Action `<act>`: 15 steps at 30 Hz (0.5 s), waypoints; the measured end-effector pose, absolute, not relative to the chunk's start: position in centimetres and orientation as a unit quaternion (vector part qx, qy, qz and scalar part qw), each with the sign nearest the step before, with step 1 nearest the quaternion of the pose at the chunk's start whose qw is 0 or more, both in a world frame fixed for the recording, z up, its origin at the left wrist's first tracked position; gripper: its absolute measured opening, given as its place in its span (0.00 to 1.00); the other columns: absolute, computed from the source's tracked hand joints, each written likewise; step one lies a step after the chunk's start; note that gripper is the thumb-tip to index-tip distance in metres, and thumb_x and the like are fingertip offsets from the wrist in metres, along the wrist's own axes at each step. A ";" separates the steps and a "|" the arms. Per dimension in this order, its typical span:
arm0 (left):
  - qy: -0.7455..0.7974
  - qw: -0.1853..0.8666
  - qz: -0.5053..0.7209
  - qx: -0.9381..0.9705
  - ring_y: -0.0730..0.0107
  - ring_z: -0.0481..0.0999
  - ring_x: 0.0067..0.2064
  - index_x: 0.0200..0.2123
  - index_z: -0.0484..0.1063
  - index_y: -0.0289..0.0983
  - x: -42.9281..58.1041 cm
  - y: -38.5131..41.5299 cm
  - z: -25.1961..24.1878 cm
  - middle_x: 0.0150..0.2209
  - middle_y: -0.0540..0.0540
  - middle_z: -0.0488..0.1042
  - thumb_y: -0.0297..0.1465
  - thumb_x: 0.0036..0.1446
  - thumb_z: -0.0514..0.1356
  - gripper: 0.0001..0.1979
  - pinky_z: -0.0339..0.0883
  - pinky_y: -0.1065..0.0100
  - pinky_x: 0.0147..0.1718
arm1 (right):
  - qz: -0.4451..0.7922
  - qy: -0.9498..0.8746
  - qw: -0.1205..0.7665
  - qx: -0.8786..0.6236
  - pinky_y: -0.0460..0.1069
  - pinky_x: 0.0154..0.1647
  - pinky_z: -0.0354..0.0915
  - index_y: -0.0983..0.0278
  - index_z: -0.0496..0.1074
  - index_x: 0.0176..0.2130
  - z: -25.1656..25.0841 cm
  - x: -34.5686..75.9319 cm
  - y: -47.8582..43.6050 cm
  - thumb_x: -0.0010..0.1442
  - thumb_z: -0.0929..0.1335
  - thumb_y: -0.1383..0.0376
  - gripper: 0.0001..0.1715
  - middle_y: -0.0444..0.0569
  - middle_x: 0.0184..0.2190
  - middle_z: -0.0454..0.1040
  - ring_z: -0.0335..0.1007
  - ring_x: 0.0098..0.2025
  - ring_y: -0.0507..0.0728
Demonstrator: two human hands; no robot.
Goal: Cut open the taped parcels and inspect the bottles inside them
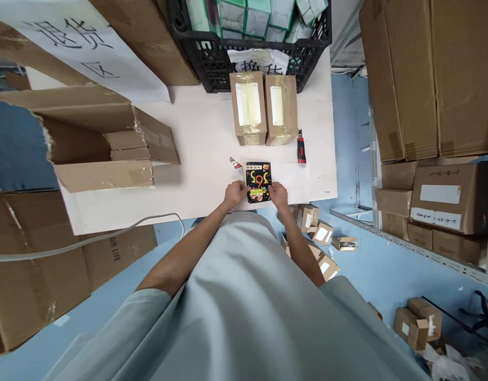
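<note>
A small black book [258, 182] with large coloured numerals, seemingly "365", lies at the table's near edge in front of my body. My left hand [235, 192] grips its left edge, fingers closed at the lower corner. On the opposite edge my right hand [279, 194] has its fingers closed in the same way. Just beyond the book's upper left is a small red-and-white striped item [235, 163], its kind unclear. A red-and-black utility knife [301, 148] lies farther off to the right. The book's underside is hidden.
Two taped cartons [247, 108] stand on the white table [204, 132], before a black crate [260, 39] of green-edged boxes. An open carton [105, 174] is at the left. A grey cable [120, 231] crosses the near left. Shelved boxes [438, 196] stand right; parcels [321, 233] lie below.
</note>
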State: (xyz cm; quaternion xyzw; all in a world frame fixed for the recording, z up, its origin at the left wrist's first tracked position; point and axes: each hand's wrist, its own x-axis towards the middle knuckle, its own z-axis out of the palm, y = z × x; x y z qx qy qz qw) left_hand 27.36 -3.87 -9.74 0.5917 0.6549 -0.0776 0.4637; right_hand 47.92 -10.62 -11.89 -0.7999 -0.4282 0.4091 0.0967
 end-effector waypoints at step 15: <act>0.383 0.361 0.056 0.849 0.47 0.79 0.53 0.50 0.86 0.39 23.2 2.2 1.6 0.48 0.37 0.80 0.33 0.75 0.55 0.18 0.72 0.51 0.59 | 0.203 -0.785 0.046 -0.583 0.67 0.79 0.54 0.59 0.82 0.63 1.5 46.1 -3.9 0.79 0.67 0.66 0.20 0.58 0.54 0.86 0.75 0.62 0.69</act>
